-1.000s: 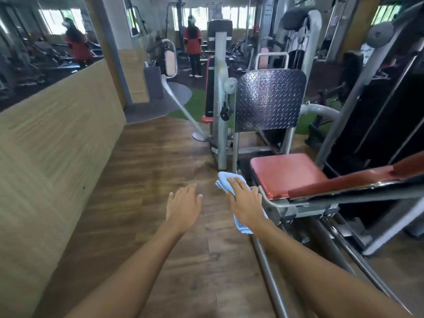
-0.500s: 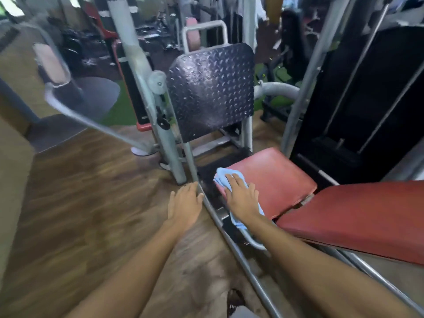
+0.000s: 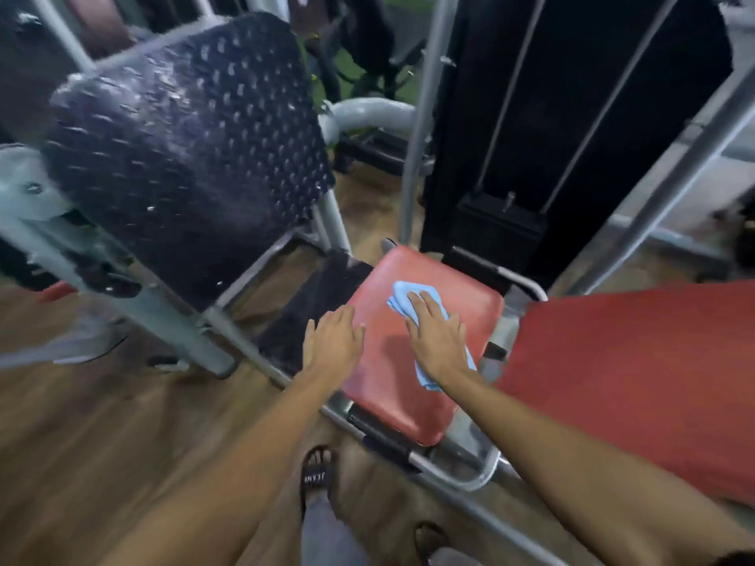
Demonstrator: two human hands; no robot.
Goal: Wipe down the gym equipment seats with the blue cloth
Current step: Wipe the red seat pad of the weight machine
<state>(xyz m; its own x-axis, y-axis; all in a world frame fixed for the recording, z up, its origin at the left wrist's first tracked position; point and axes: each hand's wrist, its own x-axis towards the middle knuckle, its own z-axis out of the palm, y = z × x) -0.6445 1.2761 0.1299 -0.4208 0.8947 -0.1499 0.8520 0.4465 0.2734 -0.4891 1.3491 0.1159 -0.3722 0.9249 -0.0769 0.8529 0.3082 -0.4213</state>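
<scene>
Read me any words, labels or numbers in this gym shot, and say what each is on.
"JEAN": white letters, seen upside down, on the strap of the black sandal; any further letters are too blurred to read.
Nothing readable on the red seat, blue cloth or footplate.

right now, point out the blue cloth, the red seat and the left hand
blue cloth (image 3: 402, 294), head view, on its bunched far end
red seat (image 3: 392, 402), head view, on the bare near part of the pad
left hand (image 3: 333, 341), head view, on the back of the hand
</scene>
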